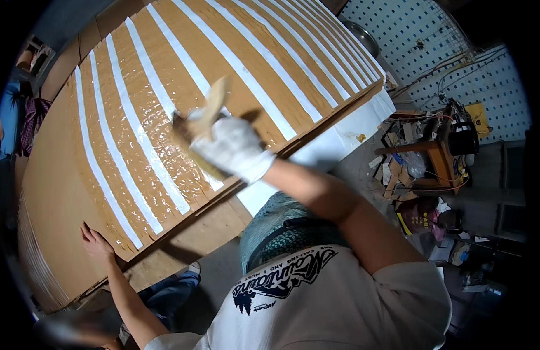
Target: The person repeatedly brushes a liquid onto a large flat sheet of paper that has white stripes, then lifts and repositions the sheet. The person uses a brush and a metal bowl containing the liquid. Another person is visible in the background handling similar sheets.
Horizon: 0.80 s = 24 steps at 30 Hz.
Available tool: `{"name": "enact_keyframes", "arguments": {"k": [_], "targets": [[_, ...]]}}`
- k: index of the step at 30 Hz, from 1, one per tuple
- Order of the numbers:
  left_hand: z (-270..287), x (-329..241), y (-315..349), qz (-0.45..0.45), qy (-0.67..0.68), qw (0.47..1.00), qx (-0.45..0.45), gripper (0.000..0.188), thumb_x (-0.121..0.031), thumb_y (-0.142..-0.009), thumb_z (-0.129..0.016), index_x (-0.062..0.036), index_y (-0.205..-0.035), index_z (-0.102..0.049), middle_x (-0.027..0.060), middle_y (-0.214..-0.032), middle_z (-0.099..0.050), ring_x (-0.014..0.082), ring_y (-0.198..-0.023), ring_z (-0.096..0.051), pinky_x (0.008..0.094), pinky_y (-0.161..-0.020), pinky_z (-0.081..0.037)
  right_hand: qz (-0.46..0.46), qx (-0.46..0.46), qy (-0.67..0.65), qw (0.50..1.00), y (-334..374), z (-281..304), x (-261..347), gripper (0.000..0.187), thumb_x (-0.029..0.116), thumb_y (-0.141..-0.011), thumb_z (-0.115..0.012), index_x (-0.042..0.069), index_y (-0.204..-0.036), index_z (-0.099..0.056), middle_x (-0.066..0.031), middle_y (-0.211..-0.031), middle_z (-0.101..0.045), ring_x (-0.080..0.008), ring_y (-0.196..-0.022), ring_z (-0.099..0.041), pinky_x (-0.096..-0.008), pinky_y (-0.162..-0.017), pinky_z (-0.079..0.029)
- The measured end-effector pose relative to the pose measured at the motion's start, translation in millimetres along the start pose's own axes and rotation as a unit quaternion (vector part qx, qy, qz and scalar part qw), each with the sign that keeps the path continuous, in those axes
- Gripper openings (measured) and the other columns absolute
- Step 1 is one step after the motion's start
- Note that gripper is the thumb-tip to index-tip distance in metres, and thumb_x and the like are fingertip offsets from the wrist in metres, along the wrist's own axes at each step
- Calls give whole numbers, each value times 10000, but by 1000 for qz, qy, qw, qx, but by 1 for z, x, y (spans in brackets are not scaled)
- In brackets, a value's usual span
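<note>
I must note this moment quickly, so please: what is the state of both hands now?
Left hand: open, holding nothing, at the brown sheet's near edge.
Right hand: closed, holding a pale-handled tool, probably a brush.

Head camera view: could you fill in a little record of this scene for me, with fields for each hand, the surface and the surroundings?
Right hand: white-gloved right hand, gripping a wooden-handled tool; its working end is partly hidden
Left hand: bare left hand, at the near edge of the sheet
Surface: large brown sheet with white strips
Finish: wet-looking shine among the left strips
Surroundings: blue-dotted white panel, upper right
</note>
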<state>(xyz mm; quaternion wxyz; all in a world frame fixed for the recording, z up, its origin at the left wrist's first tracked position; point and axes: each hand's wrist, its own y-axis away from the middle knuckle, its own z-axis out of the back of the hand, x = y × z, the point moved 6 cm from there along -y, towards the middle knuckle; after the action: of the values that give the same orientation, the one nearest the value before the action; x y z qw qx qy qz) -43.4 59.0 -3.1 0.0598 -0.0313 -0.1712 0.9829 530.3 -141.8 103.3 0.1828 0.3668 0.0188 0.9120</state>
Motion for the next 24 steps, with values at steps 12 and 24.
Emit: {"name": "enact_keyframes", "arguments": {"k": [12, 24], "targets": [[5, -12, -4, 18, -17, 1000, 4, 490, -408, -1067, -310, -258, -1519, -426, 109, -1532, -437, 323, -1358, -447, 442, -1114, -363, -125, -359, 25, 924, 30, 200, -248, 549, 432, -812, -767, -7, -1135, -701, -236, -1096, -713, -360, -1029, -682, -411, -937, -512], [1, 1, -2, 0, -19, 1000, -17, 492, -423, -1064, -318, -275, -1519, -432, 96, -1530, -440, 323, -1346, -459, 448, -1111, -367, 292, -94, 122, 944, 52, 154, -115, 277, 105, -818, -752, 258, -1048, -751, 19, -1059, -715, -219, -980, -670, -321, -875, -559]]}}
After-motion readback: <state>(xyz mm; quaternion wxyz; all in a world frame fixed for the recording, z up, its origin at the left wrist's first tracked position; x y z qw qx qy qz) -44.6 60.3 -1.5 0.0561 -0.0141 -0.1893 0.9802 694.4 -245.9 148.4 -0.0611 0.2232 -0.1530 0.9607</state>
